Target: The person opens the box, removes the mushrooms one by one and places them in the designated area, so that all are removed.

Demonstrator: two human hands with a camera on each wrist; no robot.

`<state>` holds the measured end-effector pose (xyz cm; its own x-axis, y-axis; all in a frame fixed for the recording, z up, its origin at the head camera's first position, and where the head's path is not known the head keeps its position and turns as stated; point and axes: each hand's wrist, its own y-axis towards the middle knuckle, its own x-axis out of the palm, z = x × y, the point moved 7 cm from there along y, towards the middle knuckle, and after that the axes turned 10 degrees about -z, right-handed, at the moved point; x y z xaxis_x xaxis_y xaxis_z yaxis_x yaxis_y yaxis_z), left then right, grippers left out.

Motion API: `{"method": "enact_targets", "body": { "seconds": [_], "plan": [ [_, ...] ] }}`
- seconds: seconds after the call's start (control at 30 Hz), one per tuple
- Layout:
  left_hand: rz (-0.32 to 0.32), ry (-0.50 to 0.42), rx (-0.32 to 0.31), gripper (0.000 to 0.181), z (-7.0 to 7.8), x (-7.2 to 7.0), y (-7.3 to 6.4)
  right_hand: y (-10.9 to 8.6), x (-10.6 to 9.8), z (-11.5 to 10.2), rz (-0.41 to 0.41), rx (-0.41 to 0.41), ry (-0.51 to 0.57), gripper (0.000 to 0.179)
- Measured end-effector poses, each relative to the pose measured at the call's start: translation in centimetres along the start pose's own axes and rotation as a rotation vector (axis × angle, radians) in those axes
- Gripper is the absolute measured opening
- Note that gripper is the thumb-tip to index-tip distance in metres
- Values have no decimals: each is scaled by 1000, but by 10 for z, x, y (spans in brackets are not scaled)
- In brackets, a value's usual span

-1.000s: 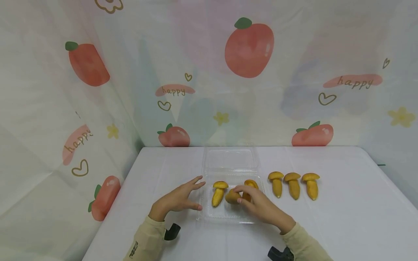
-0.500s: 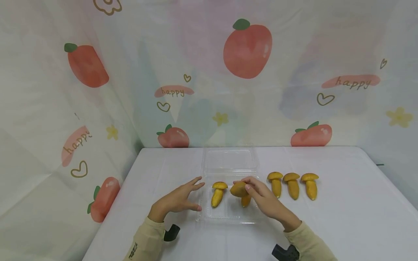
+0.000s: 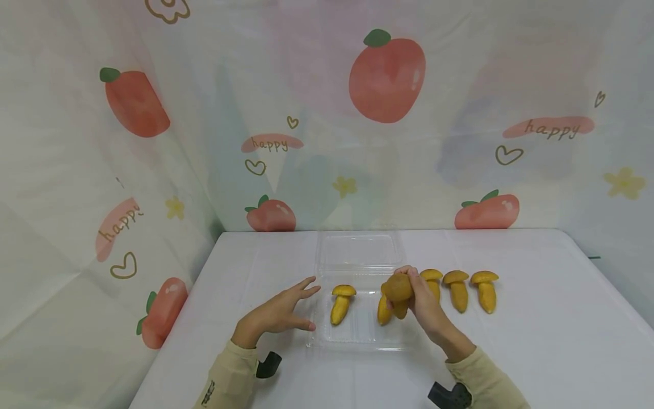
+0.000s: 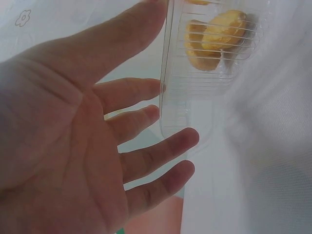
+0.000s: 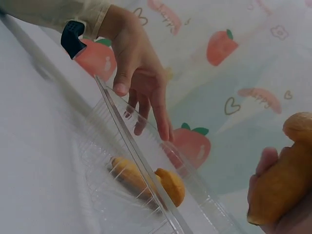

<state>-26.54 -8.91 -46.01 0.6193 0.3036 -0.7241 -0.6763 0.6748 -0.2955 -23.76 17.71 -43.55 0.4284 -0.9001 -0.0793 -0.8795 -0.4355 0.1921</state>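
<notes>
My right hand [image 3: 425, 302] grips a yellow-brown mushroom [image 3: 398, 287] by its stem, raised over the right side of a clear plastic clamshell box [image 3: 357, 336]. In the right wrist view the held mushroom [image 5: 282, 187] shows stem and cap against my fingers. Two mushrooms lie in the box: a left one [image 3: 340, 305] fully visible, and a right one [image 3: 384, 311] partly hidden behind the held one. My left hand [image 3: 276, 309] spreads its fingers at the box's left rim, holding nothing. The left wrist view shows its fingertips close to the clear wall [image 4: 170, 107].
Three more mushrooms stand in a row right of the box: a near one [image 3: 434, 284] partly covered by my right hand, a middle one [image 3: 458, 291] and a far-right one [image 3: 487, 292]. The box's lid [image 3: 360, 250] lies back towards the printed curtain [image 3: 409, 187]. A white cloth covers the table [image 3: 536, 341].
My right hand has lifted the mushroom from the middle of the box and carried it right, turning it cap up over the right-hand mushroom. My left hand stays in place.
</notes>
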Motion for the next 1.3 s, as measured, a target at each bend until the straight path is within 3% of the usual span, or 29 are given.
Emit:
{"method": "enact_targets", "body": {
  "seconds": [0.13, 0.37, 0.47, 0.67, 0.93, 1.3],
  "plan": [
    [1, -5, -6, 86, 0, -1, 0, -1, -5, 3, 73, 78, 34, 43],
    [3, -8, 5, 86, 0, -1, 0, -1, -6, -4, 8, 94, -7, 34],
    [1, -19, 5, 85, 0, 0, 0, -4, -9, -7, 34, 105, -67, 36],
    [-3, -16, -1, 85, 0, 1, -1, -14, -18, -10, 85, 30, -218, 34],
    [-2, -9, -1, 85, 1, 0, -2, -24, -30, -9, 134, -31, -257, 35],
    [-4, 2, -2, 86, 0, 1, 0, -35, -46, -17, 110, -56, -337, 49]
  ]
}}
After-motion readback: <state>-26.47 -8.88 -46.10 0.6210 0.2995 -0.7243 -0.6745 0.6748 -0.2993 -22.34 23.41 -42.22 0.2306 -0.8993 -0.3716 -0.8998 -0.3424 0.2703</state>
